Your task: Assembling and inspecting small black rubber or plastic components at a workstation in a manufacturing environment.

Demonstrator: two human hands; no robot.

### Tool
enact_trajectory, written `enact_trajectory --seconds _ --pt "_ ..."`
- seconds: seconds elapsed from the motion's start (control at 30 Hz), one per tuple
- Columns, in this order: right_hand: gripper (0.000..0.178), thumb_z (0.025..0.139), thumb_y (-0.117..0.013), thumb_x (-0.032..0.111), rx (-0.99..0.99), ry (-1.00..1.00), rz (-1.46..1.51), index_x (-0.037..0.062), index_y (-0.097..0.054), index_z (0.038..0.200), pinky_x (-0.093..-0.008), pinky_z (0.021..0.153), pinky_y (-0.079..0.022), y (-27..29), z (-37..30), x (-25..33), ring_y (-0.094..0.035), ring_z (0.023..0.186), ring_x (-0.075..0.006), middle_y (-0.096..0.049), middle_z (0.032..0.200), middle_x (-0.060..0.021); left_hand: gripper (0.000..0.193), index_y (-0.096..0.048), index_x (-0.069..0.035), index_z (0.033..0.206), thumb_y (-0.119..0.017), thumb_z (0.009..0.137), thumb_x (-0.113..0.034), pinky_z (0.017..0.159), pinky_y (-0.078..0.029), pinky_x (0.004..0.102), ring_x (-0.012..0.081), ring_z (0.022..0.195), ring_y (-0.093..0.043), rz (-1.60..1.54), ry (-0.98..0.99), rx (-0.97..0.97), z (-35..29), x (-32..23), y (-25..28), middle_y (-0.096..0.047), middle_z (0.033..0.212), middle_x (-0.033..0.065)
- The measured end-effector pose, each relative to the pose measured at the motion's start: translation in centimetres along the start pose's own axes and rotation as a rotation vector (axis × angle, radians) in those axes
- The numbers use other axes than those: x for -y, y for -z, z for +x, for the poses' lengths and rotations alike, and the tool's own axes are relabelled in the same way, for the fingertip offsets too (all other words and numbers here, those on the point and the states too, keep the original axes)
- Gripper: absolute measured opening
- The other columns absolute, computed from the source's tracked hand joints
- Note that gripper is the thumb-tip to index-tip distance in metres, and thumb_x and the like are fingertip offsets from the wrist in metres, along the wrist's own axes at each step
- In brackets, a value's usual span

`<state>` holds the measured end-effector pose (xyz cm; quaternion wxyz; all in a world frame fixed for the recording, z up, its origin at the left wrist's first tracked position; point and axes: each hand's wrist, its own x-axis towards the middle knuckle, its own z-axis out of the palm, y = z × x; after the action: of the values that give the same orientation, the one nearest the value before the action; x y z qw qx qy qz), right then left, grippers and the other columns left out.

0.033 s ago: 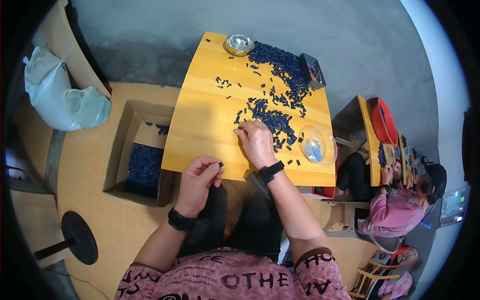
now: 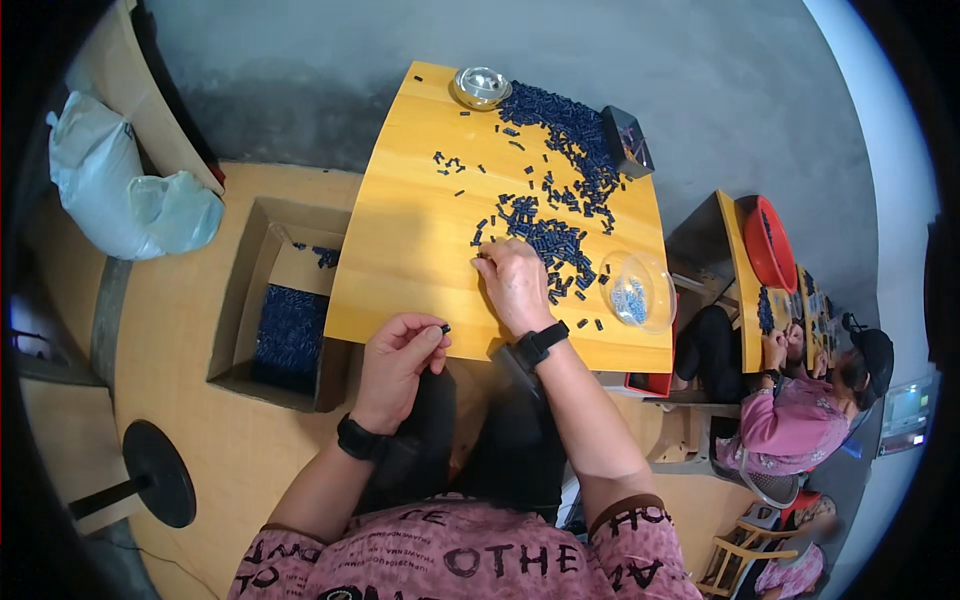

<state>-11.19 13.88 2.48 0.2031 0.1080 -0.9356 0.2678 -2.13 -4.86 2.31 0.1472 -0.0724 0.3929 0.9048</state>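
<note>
Between the thumb and forefinger of my left hand (image 2: 393,368) is a small dark plastic piece (image 2: 445,328), just above the table's near edge. My right hand (image 2: 516,283) rests on the yellow table (image 2: 410,250), its fingertips pinched together at the near left side of a loose pile of small dark blue pieces (image 2: 560,246). Whatever those fingertips grip, if anything, is too small and covered to make out. A clear round bowl (image 2: 660,280) holding tiny light blue parts (image 2: 628,302) sits to the right of this hand.
Farther back lies a bigger heap of dark pieces (image 2: 560,118), between a shiny metal bowl (image 2: 481,86) and a black box (image 2: 627,142). Left of the table, a cardboard box (image 2: 232,300) holds more pieces. A co-worker (image 2: 800,420) sits at another table with a red basin (image 2: 768,245).
</note>
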Motion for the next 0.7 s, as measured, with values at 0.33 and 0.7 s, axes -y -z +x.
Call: enact_trajectory --seconds 0.33,0.7 --pt "0.007 0.083 -0.069 0.007 0.044 -0.371 0.425 0.0012 -0.067 0.082 -0.0262 0.055 -0.047 3.7 -3.3 1.9 -0.057 0.056 -0.0106 -0.067 0.071 -0.0066 0.016 -0.065 0.001 0.106 -0.064 0.09 0.001 0.069 -0.051 0.0255 0.0138 0.074 -0.061 0.087 -0.084 0.122 -0.1 -0.3 -0.4 -0.068 0.092 0.0102" --pt "0.007 0.091 -0.061 0.003 0.17 -0.731 1.247 0.0034 -0.058 0.098 -0.0196 0.045 -0.043 12.6 -11.3 5.7 -0.062 0.058 -0.0099 -0.07 0.08 -0.0119 0.016 -0.065 0.0 0.107 -0.059 0.092 0.002 0.072 -0.052 0.0292 0.0161 0.08 -0.063 0.025 -0.02 0.298 -3.2 0.2 -4.0 -0.068 0.096 0.0124"
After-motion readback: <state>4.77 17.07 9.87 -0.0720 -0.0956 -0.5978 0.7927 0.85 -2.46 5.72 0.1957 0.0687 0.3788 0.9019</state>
